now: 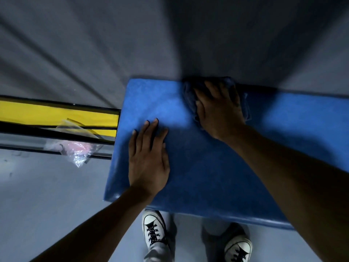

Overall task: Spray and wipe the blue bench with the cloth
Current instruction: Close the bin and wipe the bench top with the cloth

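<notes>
The blue bench [207,167] fills the middle and right of the head view, its left end in sight. My left hand [148,157] lies flat on the seat near that left end, fingers straight and spread. My right hand [220,108] presses down on a dark blue cloth [190,91] at the bench's far edge, by the wall. The cloth is bunched under the palm and shows around the fingers. No spray bottle is in view.
A grey wall [113,44] rises behind the bench. Left of the bench runs a yellow and black striped bar [56,114] with a crumpled clear plastic bag [75,146] on it. My two white sneakers [154,229] stand on the grey floor below the bench's near edge.
</notes>
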`<control>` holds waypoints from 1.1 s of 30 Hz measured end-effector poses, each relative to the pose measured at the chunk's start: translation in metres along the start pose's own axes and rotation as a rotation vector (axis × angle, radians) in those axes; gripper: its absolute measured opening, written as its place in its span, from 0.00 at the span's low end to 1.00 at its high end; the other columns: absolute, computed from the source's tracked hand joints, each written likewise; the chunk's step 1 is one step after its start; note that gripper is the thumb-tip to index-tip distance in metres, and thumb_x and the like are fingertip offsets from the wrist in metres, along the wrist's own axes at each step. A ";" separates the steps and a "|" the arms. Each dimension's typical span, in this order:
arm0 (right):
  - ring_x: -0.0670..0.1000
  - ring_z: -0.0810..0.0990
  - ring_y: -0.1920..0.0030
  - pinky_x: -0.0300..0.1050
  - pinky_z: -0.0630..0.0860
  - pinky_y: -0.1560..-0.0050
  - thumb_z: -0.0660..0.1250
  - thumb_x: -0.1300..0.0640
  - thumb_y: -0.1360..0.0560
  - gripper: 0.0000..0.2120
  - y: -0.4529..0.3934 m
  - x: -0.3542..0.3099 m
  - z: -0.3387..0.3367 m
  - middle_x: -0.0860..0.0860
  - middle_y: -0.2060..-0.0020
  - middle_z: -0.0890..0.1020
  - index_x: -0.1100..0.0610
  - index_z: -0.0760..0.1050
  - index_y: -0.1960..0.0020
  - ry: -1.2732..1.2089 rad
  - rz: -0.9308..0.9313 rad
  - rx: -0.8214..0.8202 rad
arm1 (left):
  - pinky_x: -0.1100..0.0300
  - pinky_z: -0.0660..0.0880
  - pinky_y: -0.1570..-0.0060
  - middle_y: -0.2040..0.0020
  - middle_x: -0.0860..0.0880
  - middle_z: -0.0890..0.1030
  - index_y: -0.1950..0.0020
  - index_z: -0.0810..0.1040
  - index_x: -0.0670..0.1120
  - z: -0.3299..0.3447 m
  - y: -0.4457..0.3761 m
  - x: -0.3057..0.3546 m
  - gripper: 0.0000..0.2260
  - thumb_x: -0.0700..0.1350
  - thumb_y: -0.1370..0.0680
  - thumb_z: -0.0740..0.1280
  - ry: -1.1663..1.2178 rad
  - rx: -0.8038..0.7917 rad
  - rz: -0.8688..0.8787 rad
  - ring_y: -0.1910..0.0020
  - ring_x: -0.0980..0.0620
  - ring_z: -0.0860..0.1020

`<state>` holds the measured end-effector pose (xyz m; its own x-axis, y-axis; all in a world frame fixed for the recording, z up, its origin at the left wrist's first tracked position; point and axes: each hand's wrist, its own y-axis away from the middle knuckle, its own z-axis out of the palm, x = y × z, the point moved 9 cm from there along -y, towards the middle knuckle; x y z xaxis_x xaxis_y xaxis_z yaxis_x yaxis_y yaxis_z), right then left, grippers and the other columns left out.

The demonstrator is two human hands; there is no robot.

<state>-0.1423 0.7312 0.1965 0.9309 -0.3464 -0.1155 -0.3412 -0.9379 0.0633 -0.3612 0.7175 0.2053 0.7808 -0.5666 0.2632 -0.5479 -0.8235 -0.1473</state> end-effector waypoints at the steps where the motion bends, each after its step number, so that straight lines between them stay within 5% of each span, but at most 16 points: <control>1: 0.60 0.63 0.23 0.72 0.57 0.26 0.50 0.45 0.20 0.26 0.001 -0.001 -0.001 0.50 0.22 0.64 0.45 0.64 0.23 -0.008 0.013 0.012 | 0.40 0.57 0.21 0.22 0.45 0.68 0.27 0.73 0.47 0.000 0.000 0.001 0.19 0.45 0.17 0.56 0.000 0.002 0.000 0.20 0.44 0.64; 6: 0.59 0.55 0.19 0.74 0.49 0.25 0.54 0.45 0.20 0.26 0.030 -0.006 0.003 0.52 0.19 0.60 0.44 0.65 0.23 -0.081 0.113 0.022 | 0.40 0.56 0.21 0.21 0.44 0.67 0.27 0.72 0.47 -0.001 0.000 0.002 0.19 0.44 0.18 0.56 -0.017 -0.005 0.005 0.20 0.43 0.63; 17: 0.58 0.51 0.18 0.71 0.50 0.24 0.54 0.44 0.19 0.26 0.155 -0.031 0.011 0.51 0.18 0.55 0.43 0.63 0.21 -0.122 0.220 -0.043 | 0.41 0.54 0.20 0.20 0.44 0.65 0.27 0.71 0.47 0.000 0.001 0.003 0.19 0.43 0.18 0.56 -0.044 -0.058 -0.001 0.19 0.44 0.61; 24: 0.58 0.60 0.20 0.70 0.58 0.25 0.61 0.45 0.22 0.25 0.244 -0.046 0.009 0.52 0.20 0.63 0.47 0.72 0.25 -0.106 0.244 0.065 | 0.42 0.55 0.20 0.22 0.43 0.69 0.29 0.74 0.45 -0.004 0.001 0.002 0.17 0.44 0.16 0.56 0.011 -0.023 0.008 0.21 0.42 0.64; 28: 0.58 0.66 0.23 0.71 0.64 0.29 0.56 0.46 0.21 0.25 0.281 -0.037 0.005 0.54 0.23 0.68 0.49 0.72 0.26 -0.040 0.325 0.204 | 0.40 0.55 0.21 0.22 0.43 0.69 0.32 0.77 0.45 -0.013 -0.004 0.008 0.17 0.43 0.19 0.58 0.086 0.006 0.003 0.21 0.43 0.65; 33: 0.58 0.67 0.23 0.72 0.63 0.29 0.48 0.46 0.19 0.27 0.278 -0.032 0.005 0.54 0.23 0.69 0.51 0.72 0.25 -0.024 0.414 0.203 | 0.40 0.58 0.22 0.21 0.43 0.67 0.30 0.76 0.44 0.005 -0.001 0.087 0.18 0.42 0.20 0.63 0.168 -0.071 0.259 0.20 0.44 0.65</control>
<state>-0.2671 0.4816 0.2131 0.7084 -0.6908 -0.1445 -0.7045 -0.7044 -0.0865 -0.2914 0.6694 0.2234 0.5551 -0.7399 0.3800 -0.7464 -0.6447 -0.1649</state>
